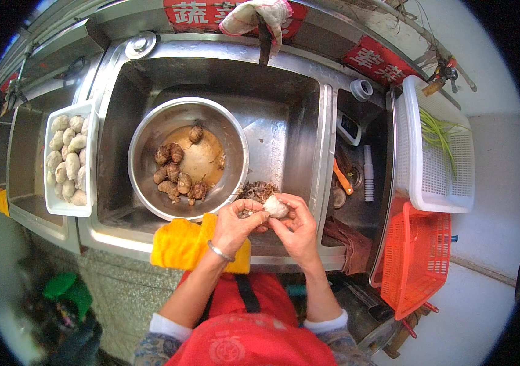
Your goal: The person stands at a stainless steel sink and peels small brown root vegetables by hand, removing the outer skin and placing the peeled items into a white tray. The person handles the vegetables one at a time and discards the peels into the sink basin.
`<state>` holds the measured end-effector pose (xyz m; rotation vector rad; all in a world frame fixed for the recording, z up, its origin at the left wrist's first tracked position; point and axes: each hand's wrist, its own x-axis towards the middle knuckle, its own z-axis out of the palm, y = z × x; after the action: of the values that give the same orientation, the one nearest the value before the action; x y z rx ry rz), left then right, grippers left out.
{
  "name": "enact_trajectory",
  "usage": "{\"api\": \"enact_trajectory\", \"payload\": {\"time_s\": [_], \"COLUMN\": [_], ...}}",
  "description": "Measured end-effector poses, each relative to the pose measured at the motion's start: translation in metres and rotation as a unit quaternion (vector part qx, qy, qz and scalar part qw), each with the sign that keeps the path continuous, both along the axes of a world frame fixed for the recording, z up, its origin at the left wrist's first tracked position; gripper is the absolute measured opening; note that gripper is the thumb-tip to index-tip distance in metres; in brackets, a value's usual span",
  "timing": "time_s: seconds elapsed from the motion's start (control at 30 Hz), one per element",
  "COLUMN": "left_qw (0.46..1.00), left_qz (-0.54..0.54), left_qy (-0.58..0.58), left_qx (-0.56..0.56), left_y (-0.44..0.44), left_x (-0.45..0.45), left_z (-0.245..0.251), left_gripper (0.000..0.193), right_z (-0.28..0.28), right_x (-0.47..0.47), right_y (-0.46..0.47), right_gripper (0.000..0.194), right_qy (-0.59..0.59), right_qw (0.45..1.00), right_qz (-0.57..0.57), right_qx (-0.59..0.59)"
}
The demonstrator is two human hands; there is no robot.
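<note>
Between my two hands is a pale peeled taro corm (276, 207), held over the near right part of a steel sink (303, 151). My right hand (297, 224) has its fingers curled round the right side of it. The thumb and fingertips of my left hand (238, 225) touch its left side. A heap of brown peelings (258, 190) lies in the sink just beyond my hands. Left of that, a round steel basin (141, 183) holds several unpeeled brown taros (183, 183) in a little brownish water.
A white tray (91, 183) of peeled taros stands on the left. A yellow cloth (177, 244) hangs over the sink's front edge. The narrow basin on the right holds an orange-handled tool (342, 177). Beyond it are a white basket (418, 178) with green stalks and a red basket (406, 274).
</note>
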<state>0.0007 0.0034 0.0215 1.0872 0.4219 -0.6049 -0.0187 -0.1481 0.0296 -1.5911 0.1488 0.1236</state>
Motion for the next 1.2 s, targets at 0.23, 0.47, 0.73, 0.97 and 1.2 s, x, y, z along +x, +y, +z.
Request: {"api": "enact_trajectory", "payload": {"time_s": [0.23,0.47,0.73,0.97,1.2], "left_qw": [0.994,0.980,0.994,0.987,0.970], "left_qz": [0.015,-0.020,0.015,-0.007,-0.030], "left_qy": [-0.074,-0.123,-0.077,-0.115,-0.155], "left_qx": [0.073,0.154,0.074,0.111,0.184], "left_y": [-0.007,-0.006,0.003,-0.005,-0.004], "left_x": [-0.004,-0.004,-0.002,-0.002,-0.001], "left_z": [-0.008,-0.012,-0.010,-0.004,-0.008], "left_gripper": [0.012,0.011,0.007,0.012,0.014], "right_z": [0.005,-0.007,-0.021,-0.020,-0.014], "right_x": [-0.001,-0.004,-0.007,-0.005,-0.004], "right_y": [-0.007,-0.005,-0.010,-0.001,0.007], "right_gripper": [0.035,0.029,0.027,0.022,0.023], "right_qy": [0.101,0.157,0.209,0.170,0.108], "right_qw": [0.982,0.934,0.819,0.876,0.932], "right_qz": [-0.009,-0.063,-0.078,-0.120,-0.105], "right_qx": [0.161,0.313,0.529,0.434,0.330]}}
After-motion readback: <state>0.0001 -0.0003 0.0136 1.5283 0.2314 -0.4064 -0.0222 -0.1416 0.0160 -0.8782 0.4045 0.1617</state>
